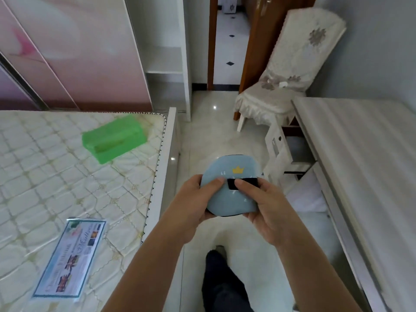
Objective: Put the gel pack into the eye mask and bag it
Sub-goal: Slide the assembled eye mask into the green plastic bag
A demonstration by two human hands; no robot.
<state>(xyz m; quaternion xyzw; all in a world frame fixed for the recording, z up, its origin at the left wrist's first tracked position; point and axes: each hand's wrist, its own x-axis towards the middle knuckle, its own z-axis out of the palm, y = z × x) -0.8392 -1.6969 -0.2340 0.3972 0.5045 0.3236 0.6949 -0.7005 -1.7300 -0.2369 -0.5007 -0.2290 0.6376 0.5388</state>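
A light blue eye mask (231, 190) with a yellow crown print and a black strap across it is folded in half and held over the floor between the two beds. My left hand (198, 199) grips its left side, thumb on top. My right hand (261, 206) holds the right side, its thumb pressing the black strap. A printed clear bag (69, 260) lies flat on the mattress at the lower left. A green gel pack (113, 138) lies further back on the same mattress.
The quilted mattress (33, 176) fills the left; a second bed (364, 165) with a striped cover runs down the right. A covered chair (281, 86) and a white nightstand (281, 149) stand beyond. My leg (222, 284) is on the tiled floor below.
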